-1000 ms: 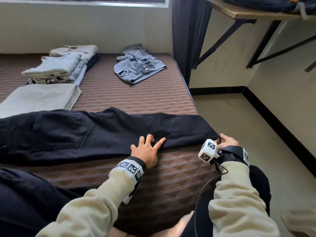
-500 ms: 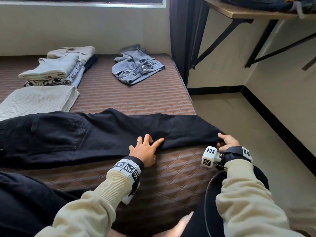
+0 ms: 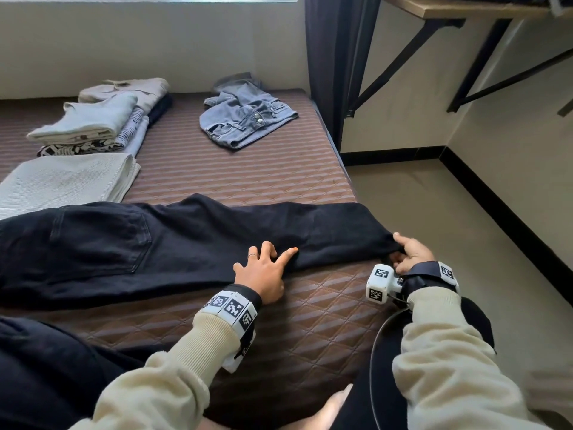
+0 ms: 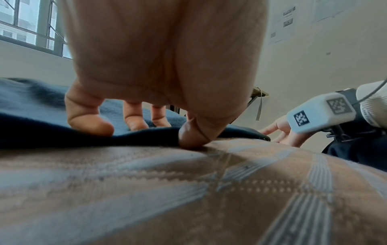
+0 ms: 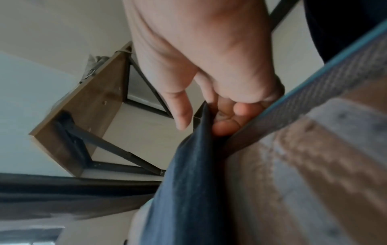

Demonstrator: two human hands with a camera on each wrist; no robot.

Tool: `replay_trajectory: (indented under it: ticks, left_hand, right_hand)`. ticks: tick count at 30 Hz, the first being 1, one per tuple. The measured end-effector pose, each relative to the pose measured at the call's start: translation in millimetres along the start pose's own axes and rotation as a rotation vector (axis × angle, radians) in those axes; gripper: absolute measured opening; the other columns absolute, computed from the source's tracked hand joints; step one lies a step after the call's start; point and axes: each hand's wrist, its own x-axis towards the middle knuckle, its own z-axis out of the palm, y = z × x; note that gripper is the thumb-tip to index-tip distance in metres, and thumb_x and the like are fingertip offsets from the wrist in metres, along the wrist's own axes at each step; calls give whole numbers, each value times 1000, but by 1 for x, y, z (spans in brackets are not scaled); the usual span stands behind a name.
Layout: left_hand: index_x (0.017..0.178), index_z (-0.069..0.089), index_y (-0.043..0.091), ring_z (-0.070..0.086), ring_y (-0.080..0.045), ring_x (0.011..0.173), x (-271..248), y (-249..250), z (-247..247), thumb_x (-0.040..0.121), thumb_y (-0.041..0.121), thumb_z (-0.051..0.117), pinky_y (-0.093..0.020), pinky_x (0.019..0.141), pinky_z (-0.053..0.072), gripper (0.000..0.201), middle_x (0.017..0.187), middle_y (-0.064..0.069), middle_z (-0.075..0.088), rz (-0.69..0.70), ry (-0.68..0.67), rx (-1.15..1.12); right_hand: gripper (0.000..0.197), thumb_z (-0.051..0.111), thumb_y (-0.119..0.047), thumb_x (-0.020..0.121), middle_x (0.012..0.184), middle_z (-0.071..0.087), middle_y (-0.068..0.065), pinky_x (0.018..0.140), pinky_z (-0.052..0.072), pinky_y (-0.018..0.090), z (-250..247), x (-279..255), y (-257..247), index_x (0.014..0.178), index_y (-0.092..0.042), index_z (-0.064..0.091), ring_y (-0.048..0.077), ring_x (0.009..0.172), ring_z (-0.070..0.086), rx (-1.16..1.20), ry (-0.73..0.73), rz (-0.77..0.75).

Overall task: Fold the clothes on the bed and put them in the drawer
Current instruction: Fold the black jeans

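Black trousers (image 3: 155, 243) lie flat across the brown quilted bed (image 3: 248, 178), waist to the left, legs ending at the bed's right edge. My left hand (image 3: 263, 268) rests on the near edge of the leg with spread, straight fingers, and its thumb touches the mattress beside the cloth. In the left wrist view the fingertips (image 4: 92, 127) press the dark fabric (image 4: 31, 124). My right hand (image 3: 406, 252) pinches the hem at the bed's edge. The right wrist view shows the cloth (image 5: 188, 190) caught between the thumb and the curled fingers (image 5: 224, 126).
At the back left stand a stack of folded clothes (image 3: 102, 119) and a folded white piece (image 3: 68, 178). A crumpled denim garment (image 3: 245, 119) lies at the back. More dark cloth (image 3: 46, 367) sits near left. A wall shelf (image 3: 465, 7) and bare floor (image 3: 434, 212) are to the right.
My right hand has settled its thumb and fingers on the trouser hem at the bed's edge. The left hand keeps pressing the same spot on the leg.
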Motion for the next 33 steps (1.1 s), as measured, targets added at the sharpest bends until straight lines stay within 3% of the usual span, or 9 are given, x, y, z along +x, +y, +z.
replay_trajectory:
  ticks: [3,8,11,14,18,22,28,30,33]
  left_hand:
    - [146,11,52,27,-29,123,1,0,2,87,21,47,-51,90,39,76,133,1,24,-1,15,6]
    - [146,11,53,26,-28,124,2,-3,2,87,21,47,-51,91,39,76,132,2,24,11,15,2]
    - [146,11,55,27,-27,124,4,-11,0,87,21,47,-48,91,39,76,132,4,26,60,8,-16]
    - [147,21,50,32,-24,121,10,-26,-3,87,20,50,-44,95,41,72,132,5,31,128,-18,-105]
    - [131,57,23,55,-9,83,11,-54,-26,90,10,60,-28,84,50,43,102,2,59,202,-70,-595]
    - [111,63,20,61,-8,60,-10,-96,-71,93,0,56,-13,48,42,28,84,0,71,139,146,-1012]
    - [94,59,20,61,-8,48,-50,-208,-123,103,40,37,-23,53,47,31,71,4,66,-348,698,-1652]
    - [93,57,17,58,-15,53,-62,-249,-122,100,55,31,-29,64,52,46,67,0,60,-566,739,-1784]
    - [126,52,12,60,-30,104,-76,-289,-108,90,73,27,-43,89,46,75,107,-13,60,-771,544,-1808]
  right_hand:
    - [13,63,-20,93,87,66,4,79,51,34,4,-4,-7,84,-13,58,20,75,60,220,-31,-4]
    - [28,63,-34,90,48,61,-3,55,46,22,1,-2,-5,78,-17,44,12,62,51,316,-113,-76]
    - [20,64,-27,92,79,56,-2,54,46,18,19,-17,-14,85,-12,52,15,77,53,224,47,-268]
    - [22,67,-6,89,80,60,1,51,49,15,46,-47,-31,109,2,63,19,82,60,365,156,-456]
    - [37,70,0,83,100,67,10,79,55,27,87,-88,-45,118,4,61,19,91,65,362,102,-792]
    - [49,73,-6,78,110,64,9,93,49,31,143,-144,-36,124,2,56,19,99,62,28,63,-1311]
    - [55,54,-14,82,84,57,10,60,47,37,241,-202,94,135,-29,49,30,73,56,-1076,-460,-2127]
    - [63,39,-16,87,89,54,5,68,46,40,243,-201,141,143,-46,39,26,80,54,-1493,-687,-2157]
    - [83,41,-9,92,110,50,6,87,36,49,234,-200,167,146,-58,1,28,103,46,-1855,-1061,-1754]
